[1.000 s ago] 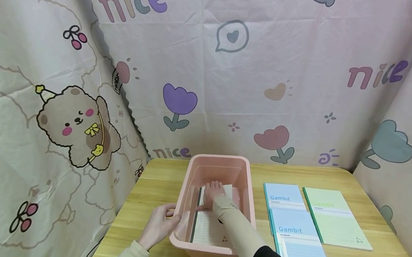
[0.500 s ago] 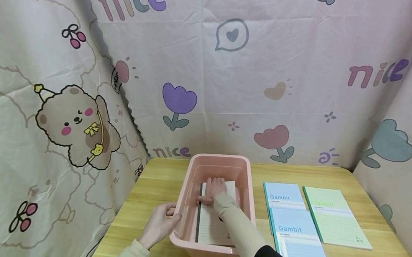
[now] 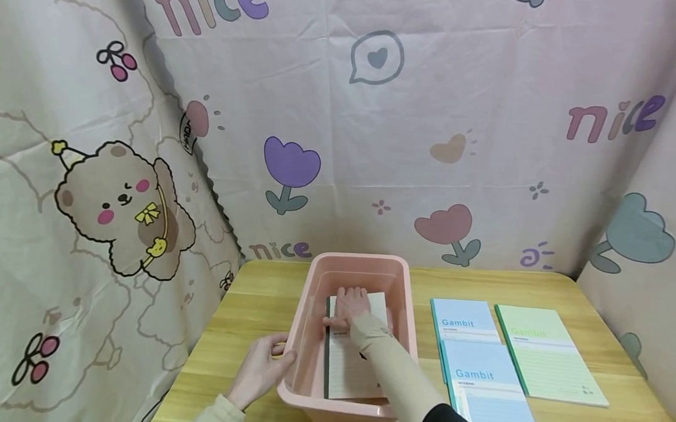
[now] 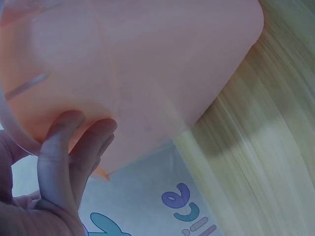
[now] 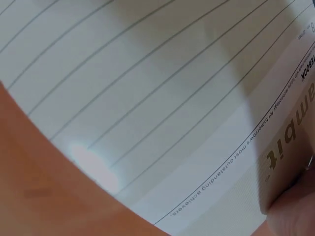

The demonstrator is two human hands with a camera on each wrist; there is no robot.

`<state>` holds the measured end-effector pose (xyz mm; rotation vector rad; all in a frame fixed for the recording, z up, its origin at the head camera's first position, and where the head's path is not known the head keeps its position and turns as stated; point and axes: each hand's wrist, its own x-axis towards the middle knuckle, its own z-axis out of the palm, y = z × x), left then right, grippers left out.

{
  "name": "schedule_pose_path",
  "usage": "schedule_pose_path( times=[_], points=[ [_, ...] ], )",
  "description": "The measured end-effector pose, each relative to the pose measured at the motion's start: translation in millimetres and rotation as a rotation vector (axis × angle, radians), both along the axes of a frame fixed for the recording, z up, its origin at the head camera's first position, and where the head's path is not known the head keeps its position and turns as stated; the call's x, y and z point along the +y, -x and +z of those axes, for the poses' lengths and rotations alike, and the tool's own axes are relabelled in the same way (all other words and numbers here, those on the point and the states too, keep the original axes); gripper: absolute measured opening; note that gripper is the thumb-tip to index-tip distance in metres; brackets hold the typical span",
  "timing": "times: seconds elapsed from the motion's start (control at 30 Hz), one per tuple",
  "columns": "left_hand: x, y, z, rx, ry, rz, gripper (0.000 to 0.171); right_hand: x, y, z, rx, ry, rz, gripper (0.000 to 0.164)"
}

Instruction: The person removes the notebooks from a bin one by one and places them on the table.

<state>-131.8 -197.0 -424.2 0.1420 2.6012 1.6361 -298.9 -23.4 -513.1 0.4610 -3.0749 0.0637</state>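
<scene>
A pink plastic bin (image 3: 363, 259) stands on the table. My left hand (image 3: 261, 368) pinches its left rim; in the left wrist view, two fingers (image 4: 55, 157) lie against the bin wall (image 4: 147, 64). Inside the bin is a pale, lined notebook (image 3: 349, 374) with a dark spine on its left. My right hand (image 3: 352, 308) holds the notebook near its top edge, thumb stretched across to the spine. In the right wrist view, part of a finger (image 5: 295, 214) meets the edge of the cover beside the "Gambit" lettering; the other fingers are out of that view.
To the right of the bin, two blue notebooks (image 3: 481, 381) overlap on the wooden table (image 3: 268, 289). Beside them lies a green notebook (image 3: 554, 356). A patterned cloth (image 3: 335, 142) hangs behind the table and at both sides.
My right hand and the notebook have shifted a little away from me and to the right within the bin. The left hand has kept its place on the rim.
</scene>
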Motion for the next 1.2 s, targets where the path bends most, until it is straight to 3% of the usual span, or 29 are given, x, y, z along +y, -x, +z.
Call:
schedule_pose_path(
  times=[0.2,0.5,0.8,1.0,1.2],
  points=[
    [0.4,0.6,-0.3,0.012,0.017,0.008,0.041,4.8,0.6,15.5,-0.008,0.010,0.006,0.075],
    [-0.2,-1.6,-1.9,0.000,-0.002,-0.009,0.043,9.1,8.7,25.2,-0.042,0.037,0.031,0.078],
    [-0.3,0.4,0.9,-0.017,0.020,0.009,0.043,7.7,4.0,62.7,-0.056,0.057,0.079,0.078],
    [0.0,1.2,1.4,-0.023,0.025,0.016,0.043,12.8,1.7,86.8,-0.070,0.050,0.068,0.076],
    [-0.8,1.6,0.7,-0.003,0.023,0.002,0.044,19.4,-0.4,106.4,-0.060,0.104,0.089,0.081]
  ],
)
